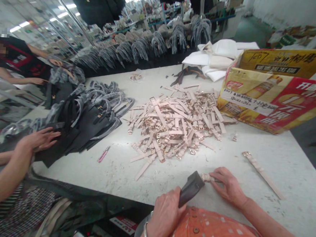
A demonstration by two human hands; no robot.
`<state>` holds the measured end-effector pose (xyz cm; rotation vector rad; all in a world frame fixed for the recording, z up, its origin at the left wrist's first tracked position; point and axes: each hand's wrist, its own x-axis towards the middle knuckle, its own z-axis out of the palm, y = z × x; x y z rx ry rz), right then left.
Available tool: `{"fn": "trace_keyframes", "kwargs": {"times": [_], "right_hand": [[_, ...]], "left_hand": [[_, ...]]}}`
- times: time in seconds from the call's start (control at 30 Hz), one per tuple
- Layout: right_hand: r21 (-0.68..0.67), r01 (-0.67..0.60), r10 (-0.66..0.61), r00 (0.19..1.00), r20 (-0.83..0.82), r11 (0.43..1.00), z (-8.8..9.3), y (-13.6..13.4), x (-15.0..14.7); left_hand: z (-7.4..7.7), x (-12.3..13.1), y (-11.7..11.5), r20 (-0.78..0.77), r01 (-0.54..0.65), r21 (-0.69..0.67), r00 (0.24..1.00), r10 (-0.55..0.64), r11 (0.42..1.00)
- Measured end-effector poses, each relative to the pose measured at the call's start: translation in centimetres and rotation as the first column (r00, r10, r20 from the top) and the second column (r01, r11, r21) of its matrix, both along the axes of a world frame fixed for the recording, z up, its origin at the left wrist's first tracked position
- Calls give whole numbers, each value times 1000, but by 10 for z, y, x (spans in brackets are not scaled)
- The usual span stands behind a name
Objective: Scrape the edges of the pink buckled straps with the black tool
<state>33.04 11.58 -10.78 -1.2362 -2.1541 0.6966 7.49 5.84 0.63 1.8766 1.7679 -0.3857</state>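
My left hand [165, 213] is closed round the handle of a dark hammer-like tool [191, 188], whose head rests on the white table [277, 155] near the front edge. My right hand [228, 185] lies beside the tool's head, its fingers pinching a small pink strap piece with a gold buckle [207, 177] flat on the table. Beyond both hands sits a big heap of pink straps with gold buckles [175, 123]. One long pink strap [262, 173] lies alone to the right.
A yellow and red cardboard box [273, 94] stands at the right. Black bag pieces wrapped in grey foam [90, 117] are piled at the left, where another person's hands [39, 139] rest. A pink cutter [104, 153] lies near them. White folded material [219, 57] sits at the back.
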Motion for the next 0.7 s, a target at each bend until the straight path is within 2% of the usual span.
{"fn": "trace_keyframes", "kwargs": {"times": [0.2,0.57,0.7], "right_hand": [[-32,-28,27,999,-28,999,5,2,2],[-62,-39,37,999,-32,997,-1,2,4],[-75,-62,59,997,-41,995,-1,3,6]], "left_hand": [[-2,0,3,-67,113,1,991,-112,994],[-3,6,8,-67,184,30,981,-181,983],[-1,10,10,-69,188,0,980,-187,982]]}}
